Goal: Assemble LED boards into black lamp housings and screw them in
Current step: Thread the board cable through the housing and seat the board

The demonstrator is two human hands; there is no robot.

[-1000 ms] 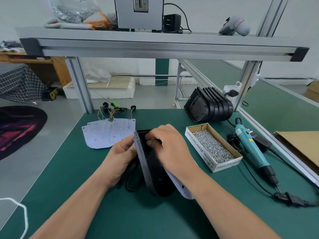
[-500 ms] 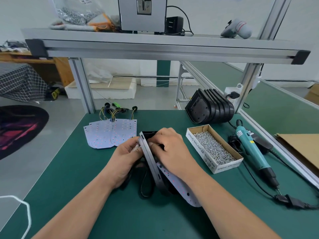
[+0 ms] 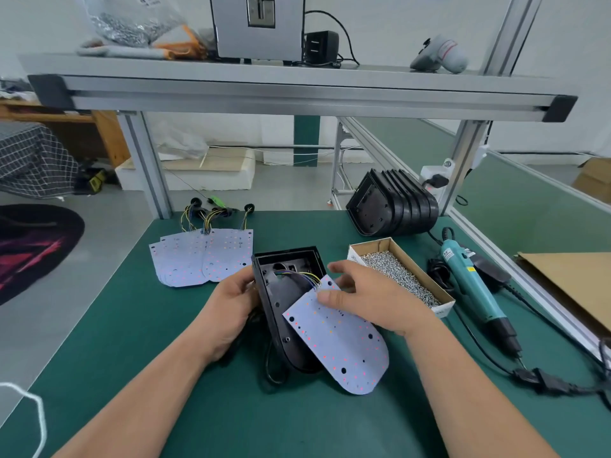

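Observation:
A black lamp housing (image 3: 287,292) stands tilted on its left edge in the middle of the green table, its open side facing right. My left hand (image 3: 231,302) grips its left wall from behind. A white LED board (image 3: 340,345) lies half over the housing's lower rim, and its coloured wires run into the housing. My right hand (image 3: 367,302) rests on the board's upper end, thumb on its face, fingers loosely spread. A black cable (image 3: 274,371) loops out under the housing.
Several spare LED boards (image 3: 201,256) with wires lie at the back left. A stack of black housings (image 3: 393,206) stands at the back right. A cardboard box of screws (image 3: 400,272) and a teal electric screwdriver (image 3: 472,285) lie to the right.
The housing has swung open toward the camera, showing its inside. The LED board has come out flat to the right, and my right hand has moved from the housing's rim onto the board.

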